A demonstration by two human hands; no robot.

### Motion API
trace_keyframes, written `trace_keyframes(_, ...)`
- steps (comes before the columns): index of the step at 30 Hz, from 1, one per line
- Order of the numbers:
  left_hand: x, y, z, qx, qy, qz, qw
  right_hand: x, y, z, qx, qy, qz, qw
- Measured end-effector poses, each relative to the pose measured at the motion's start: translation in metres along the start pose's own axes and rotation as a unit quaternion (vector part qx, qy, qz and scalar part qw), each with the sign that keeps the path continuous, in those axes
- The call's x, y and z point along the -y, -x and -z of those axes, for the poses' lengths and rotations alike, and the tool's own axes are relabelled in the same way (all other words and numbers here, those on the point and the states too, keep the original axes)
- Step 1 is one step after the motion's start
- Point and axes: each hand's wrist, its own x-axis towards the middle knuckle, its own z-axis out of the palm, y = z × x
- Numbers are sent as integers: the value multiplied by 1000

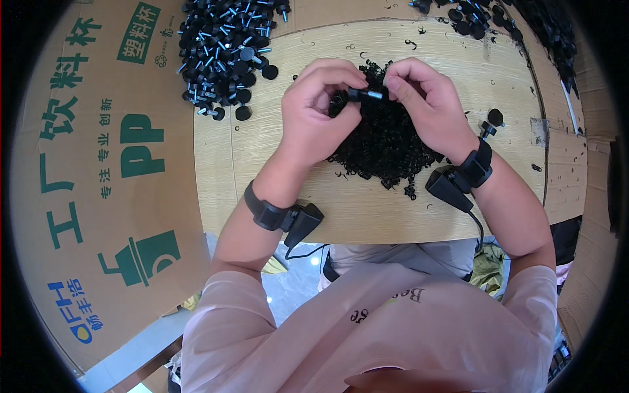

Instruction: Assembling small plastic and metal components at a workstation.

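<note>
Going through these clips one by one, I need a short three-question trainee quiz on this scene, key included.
1. Which hand holds the bolt?
2. True or false: the right hand is spread flat, fingers wide apart.
3. Seen from the person, the largest heap of bolts lies on which side of the pile of small black pieces: a) left, b) right?

Key:
1. The left hand.
2. False; its thumb and index fingertips are close together.
3. a
</note>
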Motion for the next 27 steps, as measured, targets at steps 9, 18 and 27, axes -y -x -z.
trace_keyframes(9, 4, -2, 5, -40, 200, 43, 978, 0, 0, 1, 37, 101, 27, 994)
trace_keyframes(18, -1, -2, 0, -70, 14, 62, 995, 0, 1, 2, 31, -9, 26, 999)
trace_keyframes(27, 2, -1, -1, -18, 156, 7, 988, -1, -9, 7, -13, -312, -40, 949)
